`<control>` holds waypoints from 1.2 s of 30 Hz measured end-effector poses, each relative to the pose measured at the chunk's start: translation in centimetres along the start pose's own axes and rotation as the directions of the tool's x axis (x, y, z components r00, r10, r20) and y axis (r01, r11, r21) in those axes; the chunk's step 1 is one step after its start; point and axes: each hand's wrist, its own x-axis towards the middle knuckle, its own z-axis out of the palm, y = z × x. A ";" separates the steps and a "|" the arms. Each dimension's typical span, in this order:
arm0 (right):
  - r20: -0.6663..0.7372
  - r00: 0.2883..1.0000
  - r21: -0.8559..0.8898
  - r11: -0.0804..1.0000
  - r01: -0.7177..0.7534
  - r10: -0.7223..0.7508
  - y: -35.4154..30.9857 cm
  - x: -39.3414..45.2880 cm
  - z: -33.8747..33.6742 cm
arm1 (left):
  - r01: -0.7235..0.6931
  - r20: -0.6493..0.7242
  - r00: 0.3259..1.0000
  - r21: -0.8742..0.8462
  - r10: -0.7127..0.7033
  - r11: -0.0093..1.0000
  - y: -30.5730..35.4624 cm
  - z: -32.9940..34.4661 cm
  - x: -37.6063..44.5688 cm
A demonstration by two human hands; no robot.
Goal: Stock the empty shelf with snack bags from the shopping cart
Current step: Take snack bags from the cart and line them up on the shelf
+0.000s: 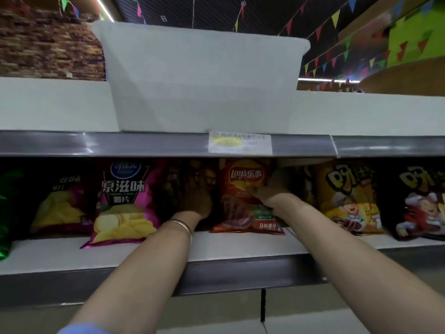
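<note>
Left hand (196,197): reaches deep into the shelf (240,244), fingers lost in shadow against dark bags; grip cannot be told. Gold bangle (181,226) at wrist.
Right hand (267,191): fingers curled on the right edge of the red Lay's bag (243,198).
Red Lay's bag: upright on the shelf, centre, brown meat picture low on its front.
Left: magenta chip bag (122,201).
Right: yellow bag (346,196).
Above: white plastic bin (202,80); contents hidden.

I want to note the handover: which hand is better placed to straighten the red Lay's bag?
Right. The right hand already touches the red Lay's bag at its front; the left hand reaches into the dark gap beside it.
</note>
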 end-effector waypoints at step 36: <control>0.329 0.920 0.033 0.976 0.214 -0.213 -7.6 -5.5 18.3 | 0.289 -0.023 0.952 -0.249 -0.304 0.924 -11.0 -10.7 -10.8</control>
